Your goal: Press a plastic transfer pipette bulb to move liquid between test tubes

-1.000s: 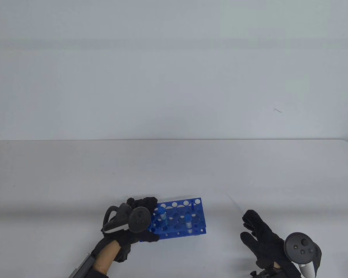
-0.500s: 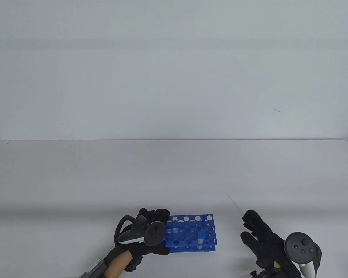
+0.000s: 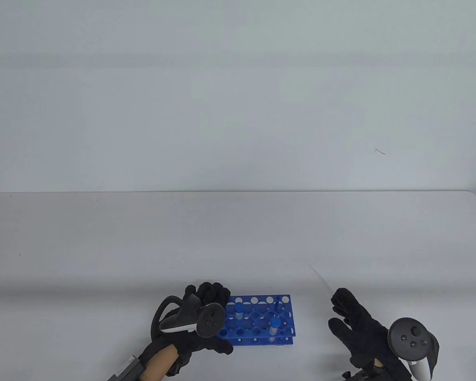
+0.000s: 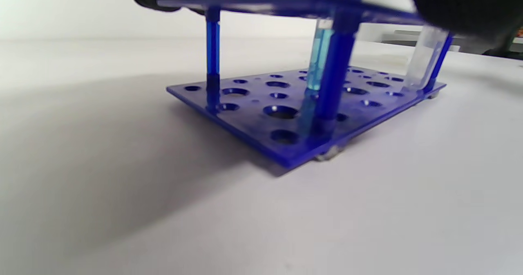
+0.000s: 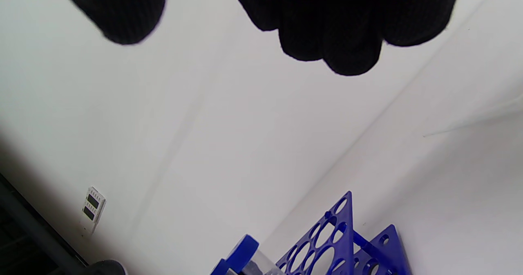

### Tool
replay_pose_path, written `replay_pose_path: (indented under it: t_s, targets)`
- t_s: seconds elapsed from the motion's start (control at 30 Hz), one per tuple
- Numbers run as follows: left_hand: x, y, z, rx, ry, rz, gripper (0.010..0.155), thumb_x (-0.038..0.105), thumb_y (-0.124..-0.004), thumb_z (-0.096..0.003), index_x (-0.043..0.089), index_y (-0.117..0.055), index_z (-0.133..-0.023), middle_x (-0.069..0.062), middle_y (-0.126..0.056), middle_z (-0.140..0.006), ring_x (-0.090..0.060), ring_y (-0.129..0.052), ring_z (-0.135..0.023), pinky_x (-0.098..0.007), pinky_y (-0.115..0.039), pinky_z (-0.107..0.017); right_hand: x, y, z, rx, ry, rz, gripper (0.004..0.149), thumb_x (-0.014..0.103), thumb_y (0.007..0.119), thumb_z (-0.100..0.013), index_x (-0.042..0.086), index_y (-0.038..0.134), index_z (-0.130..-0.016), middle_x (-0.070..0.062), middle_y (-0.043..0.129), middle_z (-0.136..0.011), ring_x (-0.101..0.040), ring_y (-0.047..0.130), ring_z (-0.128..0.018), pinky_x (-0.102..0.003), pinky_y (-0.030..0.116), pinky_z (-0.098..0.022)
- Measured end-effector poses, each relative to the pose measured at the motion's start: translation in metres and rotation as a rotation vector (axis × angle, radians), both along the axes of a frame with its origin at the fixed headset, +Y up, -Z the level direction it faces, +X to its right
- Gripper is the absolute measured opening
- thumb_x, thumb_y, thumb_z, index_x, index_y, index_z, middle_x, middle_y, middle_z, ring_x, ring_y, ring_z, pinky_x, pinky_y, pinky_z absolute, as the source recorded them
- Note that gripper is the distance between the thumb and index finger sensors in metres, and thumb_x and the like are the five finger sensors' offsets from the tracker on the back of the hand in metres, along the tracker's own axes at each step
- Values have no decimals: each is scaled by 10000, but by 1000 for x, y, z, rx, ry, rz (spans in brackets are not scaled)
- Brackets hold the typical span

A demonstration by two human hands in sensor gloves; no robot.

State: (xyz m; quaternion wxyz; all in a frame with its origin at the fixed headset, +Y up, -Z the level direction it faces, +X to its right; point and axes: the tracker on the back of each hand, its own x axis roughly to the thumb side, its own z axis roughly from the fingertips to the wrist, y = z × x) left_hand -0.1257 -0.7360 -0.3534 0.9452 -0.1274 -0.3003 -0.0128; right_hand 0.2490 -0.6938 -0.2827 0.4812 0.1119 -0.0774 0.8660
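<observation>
Where the white table [image 3: 103,246] nears its front edge, a blue plastic rack [image 3: 261,313] stands on two perforated plates joined by slim blue posts, its round holes of several sizes; the left hand [image 3: 200,317], in a black knit glove with a dark tracker [image 3: 194,319] strapped to its back, grips the rack's left end, fingers curled over the top plate and thumb along the near side; two clear test tubes with blue caps stand in the rack, one tube [image 3: 238,311] close to the left hand's fingers, the other tube [image 3: 275,327] toward the right near corner; the left wrist view shows blue liquid [image 4: 316,62] in one of them and the other, at the far side, looking clear; the pipette [image 3: 319,276], a thin, pale, nearly transparent sliver, lies flat on the table right of the rack and just beyond the right hand's fingertips, touching neither; the right hand [image 3: 355,323], also black-gloved and carrying its own tracker [image 3: 412,343], is spread and holds nothing, its fingers extended toward the pipette, well apart from the rack; a small dark mark [image 3: 380,151] sits on the plain pale wall behind the table.
</observation>
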Motion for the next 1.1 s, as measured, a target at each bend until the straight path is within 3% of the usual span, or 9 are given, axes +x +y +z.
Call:
replay_pose_path:
  t_s: [0.1,0.2,0.33,0.53,0.67,0.77,0.87,1.0,1.1]
  targets:
    - [-1,14,5,92,63,174,1138,791,-549,-392,98,-163,-1209,-242,-248,-1298,-505,-302,-1177,-749,-283,-835,0,0,0,3,5,1,812,536,739,-445,58,513,-1060,-225,668,-1070,-454,756,-910,-609,646,-625]
    - [1,26,8,213,178,300,1059,735,-642,-432,131,-264,-1216,-202,-358,-1289,-467,-392,-1157,-696,-369,-841,-1,0,0,6,9,4,812,535,741,-444,58,514,-1060,-226,669,-1070,-455,755,-910,-609,647,-624]
    - [8,25,4,158,243,325,970,687,-731,-418,226,-388,-1201,-104,-469,-1217,-363,-512,-1053,-624,-470,-793,-1,0,0,8,13,4,813,537,740,-443,58,515,-1060,-225,671,-1069,-453,759,-907,-605,649,-624]
    - [16,7,-8,44,337,374,764,636,-804,-391,342,-640,-1077,-26,-591,-1074,-298,-591,-901,-605,-498,-752,-1,0,1,14,8,0,813,538,739,-443,58,516,-1060,-224,672,-1067,-452,762,-901,-600,652,-623]
    - [19,-3,-6,132,374,392,565,594,-816,-400,396,-778,-928,23,-638,-1018,-267,-616,-861,-587,-507,-746,0,1,2,18,1,-3,810,538,738,-445,59,519,-1060,-224,674,-1066,-450,762,-900,-600,649,-623]
    - [21,-6,-5,145,358,408,528,582,-818,-400,395,-802,-894,45,-652,-1000,-253,-624,-850,-574,-501,-751,-1,5,3,37,-3,-2,807,539,738,-445,60,525,-1060,-224,681,-1062,-443,778,-880,-583,664,-611]
    - [21,-11,-3,171,355,410,518,578,-814,-400,399,-800,-886,64,-662,-985,-235,-630,-836,-557,-488,-756,-6,24,9,142,-51,-6,765,533,745,-451,71,592,-1042,-218,765,-1004,-372,877,-744,-494,721,-534]
    - [20,-13,-1,193,364,423,516,585,-802,-396,402,-802,-878,89,-672,-969,-218,-639,-828,-541,-481,-762,-44,70,20,340,-88,137,668,517,751,-457,101,721,-979,-151,923,-862,-251,973,-539,-374,797,-382]
    - [19,-15,-1,202,366,430,517,589,-794,-394,405,-799,-878,102,-672,-963,-207,-639,-825,-533,-474,-765,-92,95,12,352,-56,286,607,478,784,-448,116,783,-936,-120,984,-772,-216,990,-445,-342,810,-316]
